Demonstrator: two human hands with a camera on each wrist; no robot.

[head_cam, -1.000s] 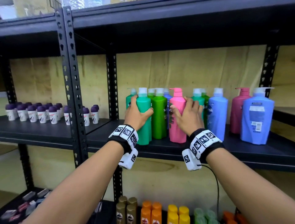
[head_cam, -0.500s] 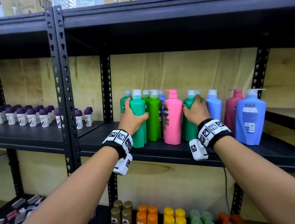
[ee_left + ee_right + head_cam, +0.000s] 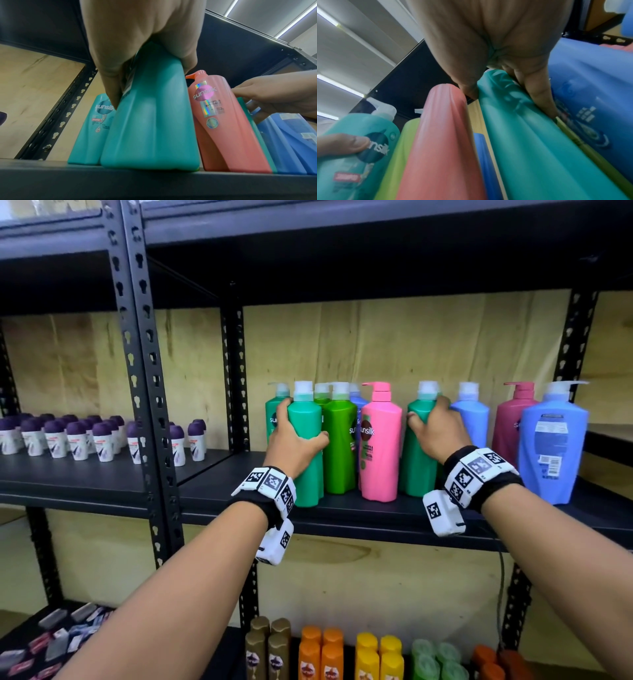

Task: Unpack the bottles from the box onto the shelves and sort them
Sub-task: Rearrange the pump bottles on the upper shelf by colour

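Observation:
A row of tall pump bottles stands on the black middle shelf point(image 3: 376, 518). My left hand point(image 3: 294, 436) grips a teal bottle point(image 3: 306, 453) at the row's left end; from below, the left wrist view shows the same teal bottle point(image 3: 150, 121) upright on the shelf. My right hand point(image 3: 435, 429) grips another teal bottle point(image 3: 416, 460), thumb on its left side, fingers behind it, as the right wrist view confirms on that teal bottle point(image 3: 530, 135). Between the two stand a green bottle point(image 3: 340, 440) and a pink bottle point(image 3: 380, 446). No box is in view.
Blue bottles point(image 3: 551, 453) and a dark pink bottle point(image 3: 510, 422) stand to the right. Small purple-capped roll-ons point(image 3: 78, 440) fill the left bay. A black upright post point(image 3: 147, 392) divides the bays. The lower shelf holds brown, orange, yellow and green bottles point(image 3: 342, 655).
My right hand left the pink bottle, moved right and took hold of the teal bottle beside it. My left hand kept its grip on the left teal bottle.

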